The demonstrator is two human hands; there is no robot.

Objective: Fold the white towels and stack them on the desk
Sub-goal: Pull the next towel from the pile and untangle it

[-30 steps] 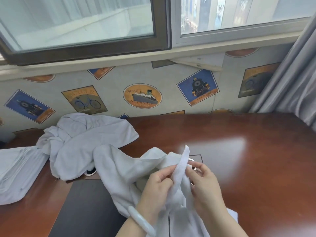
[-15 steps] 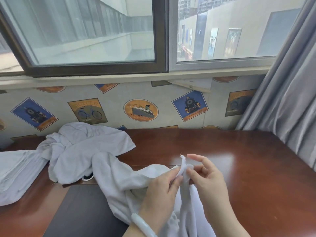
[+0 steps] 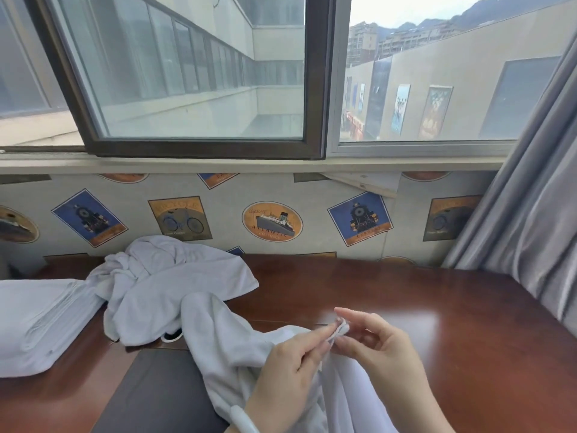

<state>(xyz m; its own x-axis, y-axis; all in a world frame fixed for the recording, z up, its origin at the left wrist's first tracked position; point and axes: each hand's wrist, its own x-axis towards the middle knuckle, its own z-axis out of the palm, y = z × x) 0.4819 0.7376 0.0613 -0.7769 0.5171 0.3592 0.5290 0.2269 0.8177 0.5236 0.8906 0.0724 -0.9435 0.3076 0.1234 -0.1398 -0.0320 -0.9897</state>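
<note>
Head view: the upright strip of cloth has shrunk to a small corner. The left hand and right hand both pinch this corner of the white towel, which trails over the desk's near edge. It is plain and creased. It looks soft, light and limp, so corners are probably the best hold.

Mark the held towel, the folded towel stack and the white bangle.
held towel (image 3: 224, 342), head view, its draped middle.
folded towel stack (image 3: 34, 310), head view, its top layer.
white bangle (image 3: 244, 419), head view, the band at the wrist.
</note>
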